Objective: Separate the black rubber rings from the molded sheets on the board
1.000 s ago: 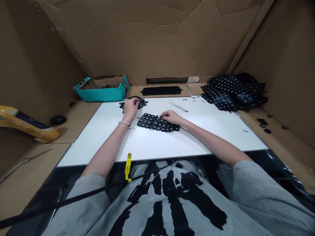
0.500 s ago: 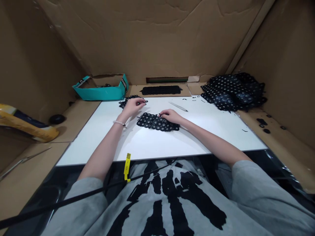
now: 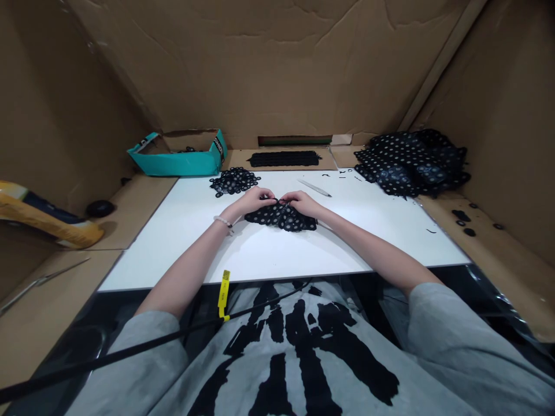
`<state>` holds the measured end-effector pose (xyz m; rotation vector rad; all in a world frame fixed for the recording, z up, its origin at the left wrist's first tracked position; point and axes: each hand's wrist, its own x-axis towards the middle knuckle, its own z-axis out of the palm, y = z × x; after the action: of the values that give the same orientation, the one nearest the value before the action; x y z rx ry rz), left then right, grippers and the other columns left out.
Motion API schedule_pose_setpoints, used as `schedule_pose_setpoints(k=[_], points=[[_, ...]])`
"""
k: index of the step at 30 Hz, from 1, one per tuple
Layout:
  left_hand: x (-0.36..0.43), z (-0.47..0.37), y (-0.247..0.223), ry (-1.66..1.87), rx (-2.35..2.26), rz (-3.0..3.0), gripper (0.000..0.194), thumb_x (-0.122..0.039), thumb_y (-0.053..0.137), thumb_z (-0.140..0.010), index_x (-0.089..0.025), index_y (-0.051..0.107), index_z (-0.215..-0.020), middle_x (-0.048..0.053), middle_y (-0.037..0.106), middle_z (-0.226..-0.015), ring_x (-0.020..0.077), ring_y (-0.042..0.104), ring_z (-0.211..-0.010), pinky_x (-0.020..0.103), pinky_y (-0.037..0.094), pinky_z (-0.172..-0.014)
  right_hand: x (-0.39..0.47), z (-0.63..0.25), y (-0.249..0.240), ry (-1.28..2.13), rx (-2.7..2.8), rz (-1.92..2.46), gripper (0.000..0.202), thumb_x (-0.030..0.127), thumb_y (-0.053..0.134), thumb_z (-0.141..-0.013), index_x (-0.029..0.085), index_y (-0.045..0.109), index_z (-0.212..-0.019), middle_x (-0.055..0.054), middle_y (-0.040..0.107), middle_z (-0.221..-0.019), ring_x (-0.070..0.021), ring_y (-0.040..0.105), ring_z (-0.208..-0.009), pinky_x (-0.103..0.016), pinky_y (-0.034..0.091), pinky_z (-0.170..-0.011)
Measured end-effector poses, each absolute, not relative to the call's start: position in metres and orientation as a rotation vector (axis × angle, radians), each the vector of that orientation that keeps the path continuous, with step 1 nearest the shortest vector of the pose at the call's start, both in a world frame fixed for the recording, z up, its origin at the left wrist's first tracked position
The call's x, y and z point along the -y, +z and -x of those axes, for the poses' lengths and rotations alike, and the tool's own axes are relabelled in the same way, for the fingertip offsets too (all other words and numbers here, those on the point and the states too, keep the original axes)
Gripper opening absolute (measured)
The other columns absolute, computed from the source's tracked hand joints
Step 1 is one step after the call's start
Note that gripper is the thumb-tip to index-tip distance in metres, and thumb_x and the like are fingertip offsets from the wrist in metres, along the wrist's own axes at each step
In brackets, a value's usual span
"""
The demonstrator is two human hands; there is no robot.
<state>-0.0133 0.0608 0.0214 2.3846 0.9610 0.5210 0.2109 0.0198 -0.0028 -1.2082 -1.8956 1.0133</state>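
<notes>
Two hands now meet at the frame's centre: the left hand (image 3: 256, 200) has come across from the heap of small black rings (image 3: 234, 181), so both seem given to the dotted black sheet (image 3: 288, 219). The right hand's (image 3: 302, 203) grip pinches its upper edge; whether the left grip closes on anything, I cannot tell. Pliable-looking and rumpled, the sheet lies on the smooth white desk (image 3: 277, 254), a slim pointed tool (image 3: 315, 188) just above right.

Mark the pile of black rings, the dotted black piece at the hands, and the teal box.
Pile of black rings (image 3: 234, 181): head view, middle of the heap.
Dotted black piece (image 3: 282, 217): head view, its middle.
Teal box (image 3: 180, 166): head view, front wall.
</notes>
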Motion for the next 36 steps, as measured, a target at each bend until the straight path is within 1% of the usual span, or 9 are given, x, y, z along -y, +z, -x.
schedule_pose_setpoints(k=[4, 7, 10, 16, 23, 26, 29, 32, 36], points=[[-0.056, 0.012, 0.024, 0.489, -0.959, -2.433, 0.038, -0.055, 0.053, -0.088, -0.023, 0.074, -0.086, 0.004, 0.075, -0.088, 0.0242, 0.064, -0.090, 0.035, 0.046, -0.087, -0.018, -0.212, 0.005, 1.091, 1.832, 1.235, 0.034, 0.013, 0.045, -0.079, 0.015, 0.077, -0.088, -0.005, 0.077, -0.097, -0.0182, 0.066, -0.093, -0.028, 0.048, -0.092], [-0.050, 0.005, 0.025, 0.518, -0.919, -2.407, 0.037, -0.054, 0.053, -0.090, -0.022, 0.073, -0.088, 0.004, 0.075, -0.093, 0.0240, 0.064, -0.092, 0.035, 0.047, -0.088, -0.015, -0.213, 0.009, 1.069, 1.829, 1.278, 0.038, 0.036, 0.047, -0.091, 0.013, 0.077, -0.087, -0.006, 0.075, -0.088, -0.0177, 0.062, -0.082, -0.027, 0.047, -0.080], [-0.046, 0.000, 0.025, 0.566, -0.907, -2.379, 0.035, -0.051, 0.053, -0.091, -0.021, 0.071, -0.092, 0.005, 0.075, -0.096, 0.0232, 0.065, -0.091, 0.034, 0.048, -0.087, -0.013, -0.212, 0.007, 0.987, 1.879, 1.256, 0.042, 0.050, 0.057, -0.086, 0.012, 0.076, -0.088, -0.004, 0.072, -0.080, -0.0176, 0.060, -0.079, -0.027, 0.043, -0.076], [-0.042, 0.002, 0.028, 0.851, -1.005, -2.493, 0.032, -0.044, 0.058, -0.091, -0.021, 0.070, -0.109, 0.008, 0.072, -0.113, 0.0253, 0.061, -0.108, 0.039, 0.043, -0.100, -0.017, -0.212, -0.002, 0.918, 1.862, 1.250, 0.032, 0.041, 0.059, -0.085, 0.013, 0.075, -0.083, -0.003, 0.070, -0.074, -0.0169, 0.058, -0.074, -0.027, 0.042, -0.073], [-0.040, -0.003, 0.025, 0.775, -0.983, -2.488, 0.031, -0.051, 0.067, -0.084, -0.022, 0.076, -0.092, 0.006, 0.076, -0.095, 0.0251, 0.062, -0.096, 0.041, 0.045, -0.095, -0.016, -0.208, -0.004, 0.956, 1.838, 1.145, 0.036, 0.045, 0.054, -0.088, 0.015, 0.075, -0.086, -0.004, 0.074, -0.084, -0.0192, 0.062, -0.085, -0.027, 0.043, -0.080], [-0.046, -0.003, 0.022, 0.786, -1.053, -2.350, 0.027, -0.046, 0.067, -0.083, -0.022, 0.079, -0.088, 0.006, 0.078, -0.093, 0.0248, 0.065, -0.093, 0.039, 0.048, -0.091, -0.016, -0.209, -0.004, 0.943, 1.840, 1.221, 0.043, 0.055, 0.059, -0.083, 0.015, 0.073, -0.080, -0.001, 0.066, -0.070, -0.0165, 0.056, -0.073, -0.026, 0.040, -0.069], [-0.061, 0.007, 0.021, 0.888, -1.181, -2.140, 0.027, -0.040, 0.069, -0.079, -0.018, 0.080, -0.088, 0.008, 0.078, -0.095, 0.0261, 0.067, -0.091, 0.038, 0.050, -0.086, -0.016, -0.210, -0.005, 0.914, 1.885, 1.310, 0.043, 0.056, 0.062, -0.078, 0.015, 0.066, -0.068, 0.002, 0.053, -0.058, -0.0132, 0.047, -0.063, -0.027, 0.033, -0.062], [-0.077, 0.028, 0.020, 1.109, -1.454, -1.991, 0.031, -0.036, 0.062, -0.083, -0.017, 0.080, -0.099, 0.010, 0.077, -0.103, 0.0292, 0.064, -0.099, 0.041, 0.049, -0.090, -0.015, -0.210, -0.003, 0.900, 1.892, 1.346, 0.038, 0.052, 0.061, -0.077, 0.016, 0.063, -0.066, 0.003, 0.050, -0.058, -0.0128, 0.045, -0.063, -0.027, 0.032, -0.062], [-0.085, 0.049, 0.020, 1.169, -1.881, -2.054, 0.036, -0.035, 0.055, -0.090, -0.025, 0.077, -0.117, 0.009, 0.066, -0.135, 0.0387, 0.047, -0.124, 0.054, 0.037, -0.101, -0.010, -0.208, 0.000, 0.924, 1.875, 1.364, 0.038, 0.052, 0.061, -0.076, 0.016, 0.064, -0.067, 0.002, 0.052, -0.060, -0.0139, 0.047, -0.065, -0.028, 0.032, -0.064]])
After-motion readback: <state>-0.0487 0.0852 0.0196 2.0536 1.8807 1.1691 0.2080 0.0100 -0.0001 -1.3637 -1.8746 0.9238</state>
